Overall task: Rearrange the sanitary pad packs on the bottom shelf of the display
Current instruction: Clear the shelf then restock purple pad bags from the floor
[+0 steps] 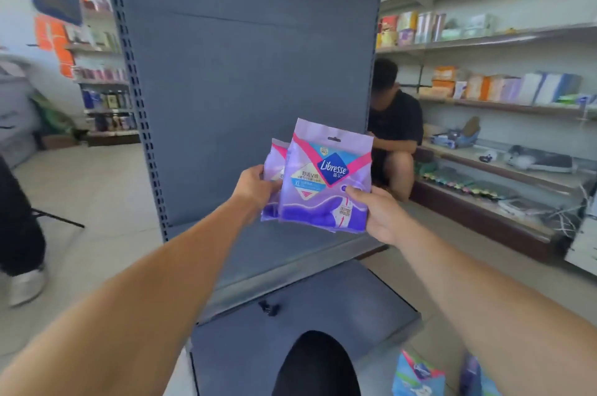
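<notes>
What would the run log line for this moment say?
left hand: holds rear purple pack | right hand: holds front purple pack | packs: above bottom shelf, unplaced

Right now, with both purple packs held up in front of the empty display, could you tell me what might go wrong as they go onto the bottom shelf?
1. The rear purple pack is pinched only at its edge by the left hand, so it may slip.
2. The front purple pack overlaps it, so the two may snag when separated.
3. The soft packs may topple on the bare bottom shelf, with nothing there to lean on.
</notes>
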A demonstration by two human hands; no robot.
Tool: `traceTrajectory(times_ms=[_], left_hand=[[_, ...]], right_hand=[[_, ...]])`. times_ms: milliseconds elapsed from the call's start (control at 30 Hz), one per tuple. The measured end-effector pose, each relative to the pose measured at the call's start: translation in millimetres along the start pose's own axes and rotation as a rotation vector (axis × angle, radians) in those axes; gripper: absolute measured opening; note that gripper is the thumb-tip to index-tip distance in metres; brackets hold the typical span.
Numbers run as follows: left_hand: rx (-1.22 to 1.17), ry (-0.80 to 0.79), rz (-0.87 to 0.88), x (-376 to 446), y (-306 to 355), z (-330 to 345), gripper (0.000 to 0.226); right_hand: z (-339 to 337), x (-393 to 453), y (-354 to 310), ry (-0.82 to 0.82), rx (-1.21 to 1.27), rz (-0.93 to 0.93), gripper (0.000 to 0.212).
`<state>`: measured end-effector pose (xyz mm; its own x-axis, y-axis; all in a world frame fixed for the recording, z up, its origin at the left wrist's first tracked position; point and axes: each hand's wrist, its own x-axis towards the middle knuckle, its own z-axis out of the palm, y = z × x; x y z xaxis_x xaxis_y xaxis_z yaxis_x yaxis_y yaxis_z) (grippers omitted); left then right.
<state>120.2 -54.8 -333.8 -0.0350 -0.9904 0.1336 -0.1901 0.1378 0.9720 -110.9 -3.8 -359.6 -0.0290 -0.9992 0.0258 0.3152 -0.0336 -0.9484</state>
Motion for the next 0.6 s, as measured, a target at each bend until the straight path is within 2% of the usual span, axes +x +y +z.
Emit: traceTrajectory(times_ms=[133, 233, 333, 433, 500, 600], left_hand=[[-0.035, 0.137, -0.042, -1.8, -15.2, -80.1, 0.015], [-0.1, 0.24, -0.106, -2.9, -30.3, -120.9, 0.014], [-0.258, 0.295, -0.153, 2.1, -44.1, -142.3, 0.034], [-0.422, 0.186, -0.126, 9.8, -57.4, -147.2, 0.062], [-0.35, 0.172, -0.08, 18.5, -70.8, -144.9, 0.069], [-0.145, 0.24, -0.025, 36.6, -91.1, -141.5, 0.052]], right_hand=[[81.1, 36.0, 22.3, -0.121, -0.026, 0.055, 0.018], [129.1, 60.5, 47.0, -0.174, -0.045, 0.067, 0.022], [164.5, 82.3, 75.2, -0.198, -0.063, 0.075, 0.025], [184.7, 102.7, 97.9, -0.206, -0.092, 0.079, 0.019], [188.9, 118.3, 107.6, -0.2, -0.109, 0.067, 0.018], [187.6, 143.0, 116.5, -0.161, -0.167, 0.04, 0.017]])
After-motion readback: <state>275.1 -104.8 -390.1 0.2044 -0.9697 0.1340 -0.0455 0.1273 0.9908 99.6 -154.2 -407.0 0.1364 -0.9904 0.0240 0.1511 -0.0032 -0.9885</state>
